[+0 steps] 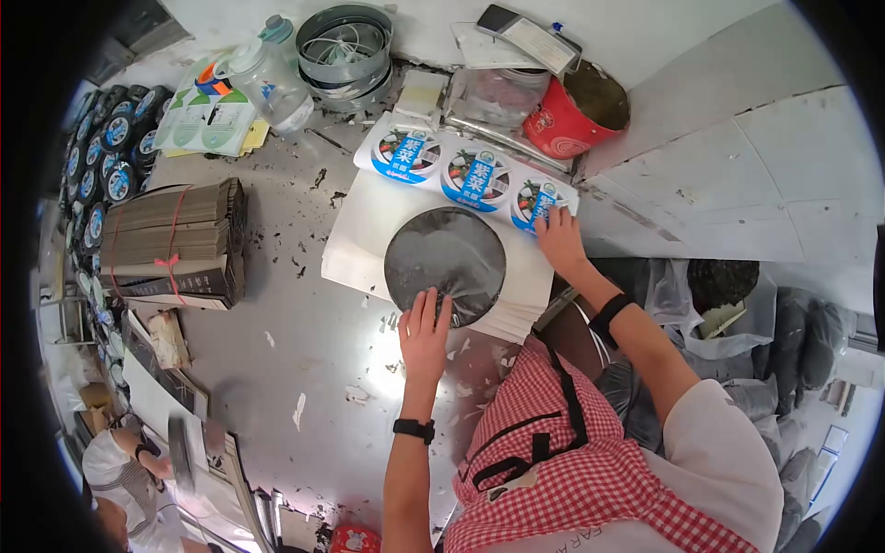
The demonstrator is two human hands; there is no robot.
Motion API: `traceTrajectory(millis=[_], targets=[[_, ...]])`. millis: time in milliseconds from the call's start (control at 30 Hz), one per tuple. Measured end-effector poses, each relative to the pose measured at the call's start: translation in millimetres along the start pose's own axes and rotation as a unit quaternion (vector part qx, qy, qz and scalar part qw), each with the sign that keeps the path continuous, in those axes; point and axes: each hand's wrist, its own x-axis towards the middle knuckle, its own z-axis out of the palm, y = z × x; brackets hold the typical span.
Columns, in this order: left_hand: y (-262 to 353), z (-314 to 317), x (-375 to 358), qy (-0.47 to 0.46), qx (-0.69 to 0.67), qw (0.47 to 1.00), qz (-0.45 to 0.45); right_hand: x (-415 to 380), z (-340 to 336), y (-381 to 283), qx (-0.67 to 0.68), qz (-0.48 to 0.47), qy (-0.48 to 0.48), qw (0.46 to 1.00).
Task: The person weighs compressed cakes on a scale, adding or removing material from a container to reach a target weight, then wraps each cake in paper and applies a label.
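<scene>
A round, dark seaweed pack (445,258) in clear plastic lies on a stack of pale paper sheets (355,249). My left hand (426,336) rests on its near edge, with the fingers stretched out over the film. Beyond the pack runs a strip of round blue-and-white labels (475,180) printed with a food bowl. At the strip's right end, my right hand (560,241) has its fingertips at the last label (537,201), closed at its edge. The fingers partly cover that label.
Bundled brown cardboard (175,244) stands left on the metal table (313,369), near stacked round black packs (115,138). A water jug (272,88), metal rings (343,46) and a red bucket (576,115) line the back. Another person (129,470) is at lower left.
</scene>
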Motion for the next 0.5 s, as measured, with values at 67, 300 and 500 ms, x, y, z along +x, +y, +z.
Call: traceTrajectory(millis=[67,300,500], targets=[[7.0,-4.9,-10.3,-0.043,0.017,0.999,-0.010,-8.7,14.0,3.1,0.011,-0.023,-0.045,0.999],[23.8,10.6,20.7,0.084,-0.512,0.639,-0.568,-18.1,35.3,-10.8,-0.059,-0.096,-0.065,0.992],[29.7,-0.5,19.7,0.168,-0.639,0.501,-0.559,-8.2,29.4,-8.0,-0.104,-0.155,-0.171,0.967]])
